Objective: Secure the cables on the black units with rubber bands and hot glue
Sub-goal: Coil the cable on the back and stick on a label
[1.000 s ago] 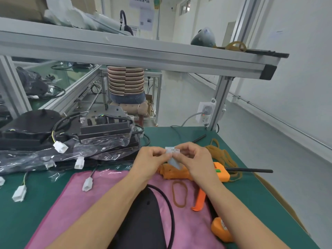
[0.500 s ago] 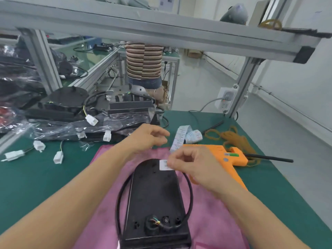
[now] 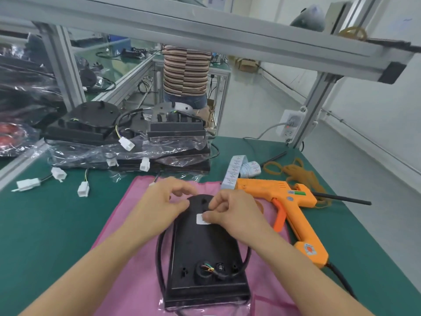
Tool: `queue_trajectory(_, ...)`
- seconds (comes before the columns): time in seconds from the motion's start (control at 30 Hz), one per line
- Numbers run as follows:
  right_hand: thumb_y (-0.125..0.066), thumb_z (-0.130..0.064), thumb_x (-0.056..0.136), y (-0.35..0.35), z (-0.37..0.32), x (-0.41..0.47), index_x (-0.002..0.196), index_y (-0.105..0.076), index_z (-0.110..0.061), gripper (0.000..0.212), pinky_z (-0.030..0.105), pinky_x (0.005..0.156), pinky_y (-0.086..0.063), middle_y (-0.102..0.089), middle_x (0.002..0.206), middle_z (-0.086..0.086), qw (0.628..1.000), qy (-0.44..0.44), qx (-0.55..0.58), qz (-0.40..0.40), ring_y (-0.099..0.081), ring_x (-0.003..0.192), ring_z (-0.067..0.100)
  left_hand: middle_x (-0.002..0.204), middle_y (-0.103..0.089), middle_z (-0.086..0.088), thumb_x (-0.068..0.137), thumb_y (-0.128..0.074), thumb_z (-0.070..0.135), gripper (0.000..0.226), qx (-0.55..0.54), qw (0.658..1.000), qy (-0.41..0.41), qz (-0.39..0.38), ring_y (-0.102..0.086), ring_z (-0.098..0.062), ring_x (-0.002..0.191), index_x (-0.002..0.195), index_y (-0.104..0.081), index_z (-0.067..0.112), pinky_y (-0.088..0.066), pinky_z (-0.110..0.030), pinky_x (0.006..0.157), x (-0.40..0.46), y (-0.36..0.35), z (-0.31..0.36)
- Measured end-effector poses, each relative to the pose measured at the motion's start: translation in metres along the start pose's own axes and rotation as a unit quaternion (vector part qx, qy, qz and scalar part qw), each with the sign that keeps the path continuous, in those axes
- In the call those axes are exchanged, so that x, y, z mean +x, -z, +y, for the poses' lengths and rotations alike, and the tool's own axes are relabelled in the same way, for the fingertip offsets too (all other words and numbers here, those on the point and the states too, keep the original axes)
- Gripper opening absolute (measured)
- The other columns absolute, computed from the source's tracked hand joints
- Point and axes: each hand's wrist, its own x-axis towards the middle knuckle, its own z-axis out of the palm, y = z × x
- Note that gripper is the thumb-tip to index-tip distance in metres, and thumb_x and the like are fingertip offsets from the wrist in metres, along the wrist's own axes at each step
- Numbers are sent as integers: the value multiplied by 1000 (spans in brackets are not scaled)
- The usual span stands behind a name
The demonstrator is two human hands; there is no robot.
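Both hands have come down since a moment ago, when they held a small white sticker up in the air over the table. Now the right hand (image 3: 230, 215) presses that small white paper sticker (image 3: 201, 219) onto the top of the flat black plastic unit (image 3: 205, 254), with its thumb tip on the sticker and its other fingers curled. The left hand (image 3: 164, 204) floats just beside it over the far end of the unit, fingers loosely bent and holding nothing. The two hands are close but not touching.

The black unit lies flat on a pink cloth (image 3: 127, 258) in the middle of the green table mat (image 3: 50, 236). A thick black cable (image 3: 160, 258) loops around the unit's sides and goes into a round hole near the close end, where little coloured wires show.

An orange plastic hot glue gun (image 3: 289, 201) lies on its side just right of the unit. A heap of tan rubber bands (image 3: 298, 174) sits behind it, near a roll of white paper labels (image 3: 241, 167). More black units in clear plastic bags (image 3: 136, 142) are stacked at the back of the table, with white plug ends (image 3: 83, 189) lying on the mat
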Motion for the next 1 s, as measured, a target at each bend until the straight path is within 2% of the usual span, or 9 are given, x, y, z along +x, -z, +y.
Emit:
queue_trajectory(0.2, -76, -55, 69, 0, -6, 2, 91, -47, -22, 49, 33, 67, -37, -57, 100, 0, 970, 14, -237, 62, -57, 92, 24, 107, -53, 18, 89, -63, 27, 21, 242, 959, -108, -102, -44, -6, 105, 102, -74, 39, -29, -30, 99, -22, -5, -3)
queue_trajectory(0.37, -63, -55, 83, 30, 30, -8, 78, -47, -26, 33, 31, 63, -35, -51, 74, -9, 989, -92, -96, 60, -48, 72, 12, 94, -65, 16, 87, -66, 12, 15, 32, 998, 25, 44, -56, 3, 90, 89, -74, 25, -35, -1, 76, -16, 11, -13)
queue_trajectory(0.43, -58, -53, 88, 32, 43, -13, 62, -40, -22, 44, 28, 52, -27, -40, 57, -6, 990, -129, -58, -2, -36, 55, 12, 93, -66, 11, 91, -63, 15, 12, 20, 992, 128, 5, -58, -2, 88, 96, -69, 24, -38, -10, 74, -13, 12, -21)
queue_trajectory(0.53, -64, -32, 89, 27, 48, -21, 63, -55, -15, 32, 18, 45, -31, -55, 61, 4, 976, -171, 100, -87, -39, 50, 11, 96, -63, 5, 91, -55, 0, 27, 2, 976, 204, -76, -59, -13, 97, 112, -63, 15, -38, -20, 83, -16, 3, -27)
queue_trajectory(0.67, -62, -13, 92, 31, 42, -26, 88, -70, -13, 9, 10, 45, -34, -59, 57, -9, 968, -65, 244, -15, -44, 47, -1, 103, -62, 10, 89, -58, 2, 33, 77, 994, 78, -7, -55, -6, 93, 108, -64, 28, -35, -7, 75, -8, 4, -18)
queue_trajectory(0.77, -58, -16, 95, 31, 35, -28, 104, -69, -22, 15, 12, 45, -32, -58, 58, -7, 973, 20, 228, -10, -41, 47, 1, 123, -55, 12, 90, -62, 18, 43, 101, 995, -7, 27, -49, -6, 112, 132, -54, 22, -33, -16, 94, 10, 0, -4)
queue_trajectory(0.83, -56, -16, 97, 29, 30, -28, 108, -67, -22, 17, 13, 44, -32, -56, 59, -6, 975, 20, 218, -20, -39, 45, 2, 111, -61, 12, 92, -61, 19, 39, 56, 998, 9, 1, -54, -3, 97, 130, -56, 23, -40, -24, 95, 21, -6, 5)
queue_trajectory(0.93, -59, -15, 95, 28, 28, -27, 112, -66, -12, 19, 15, 44, -38, -58, 65, -1, 963, -46, 262, -52, -42, 47, 3, 57, -57, 17, 94, -59, 9, 12, -110, 991, 70, 2, -45, 3, 52, 96, -68, 18, -41, -11, 59, 33, -5, 7)
queue_trajectory(1.0, -65, -14, 90, 32, 30, -33, 107, -67, -7, 18, 16, 48, -44, -64, 72, -1, 948, -97, 283, -110, -51, 54, 3, 45, -47, 15, 94, -58, 8, 14, -162, 980, 119, 2, -34, 0, 41, 87, -68, 15, -30, -7, 43, 33, 1, 2)
